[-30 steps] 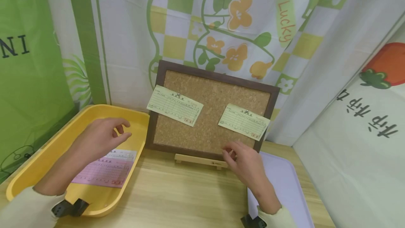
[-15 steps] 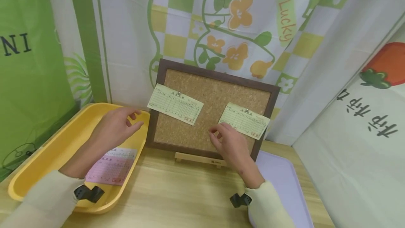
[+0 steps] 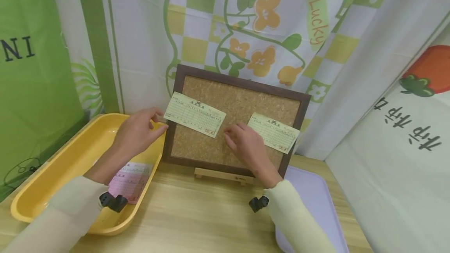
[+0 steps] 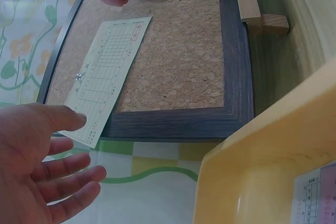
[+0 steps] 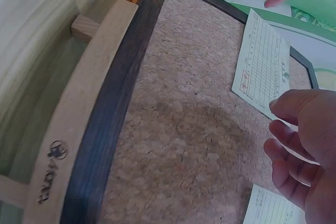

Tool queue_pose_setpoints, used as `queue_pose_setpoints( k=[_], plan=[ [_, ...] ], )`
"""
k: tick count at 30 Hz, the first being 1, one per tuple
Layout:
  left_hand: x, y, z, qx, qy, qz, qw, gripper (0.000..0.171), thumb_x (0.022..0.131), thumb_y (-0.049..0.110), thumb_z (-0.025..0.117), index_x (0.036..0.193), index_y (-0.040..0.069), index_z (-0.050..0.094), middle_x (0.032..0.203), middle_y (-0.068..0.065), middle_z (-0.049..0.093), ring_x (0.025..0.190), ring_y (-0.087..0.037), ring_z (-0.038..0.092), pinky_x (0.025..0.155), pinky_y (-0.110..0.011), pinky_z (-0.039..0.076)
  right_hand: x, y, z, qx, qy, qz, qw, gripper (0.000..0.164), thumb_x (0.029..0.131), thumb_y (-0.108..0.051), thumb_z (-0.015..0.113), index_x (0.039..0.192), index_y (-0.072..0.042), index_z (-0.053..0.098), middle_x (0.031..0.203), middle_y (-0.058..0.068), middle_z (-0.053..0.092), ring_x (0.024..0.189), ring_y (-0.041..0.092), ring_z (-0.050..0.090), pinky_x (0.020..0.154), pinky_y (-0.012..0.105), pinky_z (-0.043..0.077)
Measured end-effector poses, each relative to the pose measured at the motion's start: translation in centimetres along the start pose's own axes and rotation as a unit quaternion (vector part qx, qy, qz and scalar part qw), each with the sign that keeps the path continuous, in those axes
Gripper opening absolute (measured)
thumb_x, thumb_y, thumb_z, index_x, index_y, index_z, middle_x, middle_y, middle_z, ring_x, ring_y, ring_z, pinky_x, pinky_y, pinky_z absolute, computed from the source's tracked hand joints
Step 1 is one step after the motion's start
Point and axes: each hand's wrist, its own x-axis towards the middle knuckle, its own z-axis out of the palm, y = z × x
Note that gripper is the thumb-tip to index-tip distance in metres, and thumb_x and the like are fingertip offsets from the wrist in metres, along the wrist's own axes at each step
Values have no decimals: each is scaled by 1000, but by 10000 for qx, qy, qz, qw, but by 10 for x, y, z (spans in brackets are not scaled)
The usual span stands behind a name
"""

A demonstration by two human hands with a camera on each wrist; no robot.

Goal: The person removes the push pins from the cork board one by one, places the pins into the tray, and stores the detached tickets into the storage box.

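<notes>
A pale green printed slip (image 3: pixel 195 114) hangs tilted on the left of a framed cork board (image 3: pixel 211 153), with a small pin (image 3: pixel 198 102) at its top. My left hand (image 3: pixel 140 130) is at the slip's left end, thumb apart from the fingers; in the left wrist view the thumb (image 4: pixel 71 119) overlaps that end, and contact cannot be told. Close to the slip's lower right corner is my right hand (image 3: pixel 246 141), fingers loosely bent with nothing between them. A second green slip (image 3: pixel 274 132) is pinned at the board's right, partly behind my right hand.
On the left stands a yellow tray (image 3: pixel 119 225) holding pink (image 3: pixel 130 184) and white slips (image 3: pixel 140 168). A lilac tray (image 3: pixel 316 198) lies at the right. The board leans on a wooden easel (image 3: pixel 221 176), with a patterned curtain (image 3: pixel 140 50) behind it.
Both hands have moved up toward the left slip: the left hand to the right from over the yellow tray, the right hand leftward from the board's lower edge. The slips stay in place.
</notes>
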Motion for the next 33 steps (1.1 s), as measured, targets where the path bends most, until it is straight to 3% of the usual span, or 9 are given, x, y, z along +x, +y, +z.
queue_pose_setpoints(
  k=[9,14,23,30,33],
  plan=[
    [13,-2,11,-233,572,55,9981,37,95,18,72,127,1,64,108,-19,69,82,-31,71,64,-49,55,28,-8,3,220,2,-51,9997,14,99,-14,68,112,-10,72,103,2,73,77,15,68,59,32,54],
    [18,-3,12,-497,440,-207,9976,37,98,20,69,130,2,63,106,-19,72,81,-32,72,65,-50,55,42,-14,4,221,-70,52,9997,21,100,-15,66,120,-8,69,103,2,73,76,12,68,58,30,53],
    [24,-2,19,-879,339,-464,9945,30,102,17,66,127,1,64,101,-18,72,83,-33,72,68,-50,56,60,-18,11,126,94,225,9996,17,101,-16,65,115,-11,72,101,0,73,75,12,68,55,28,51],
    [26,-1,22,-1023,437,-487,9926,12,101,15,64,103,5,70,89,-11,72,78,-29,68,68,-45,53,77,-26,17,-6,81,270,9996,15,100,-17,65,112,-10,73,100,0,74,78,13,69,55,28,51],
    [27,-3,24,-1253,384,-489,9902,10,100,14,66,100,5,71,89,-10,71,77,-28,67,68,-43,52,82,-28,19,-54,30,326,9994,15,100,-17,65,111,-11,74,100,0,73,75,12,66,54,27,50]
  ],
)
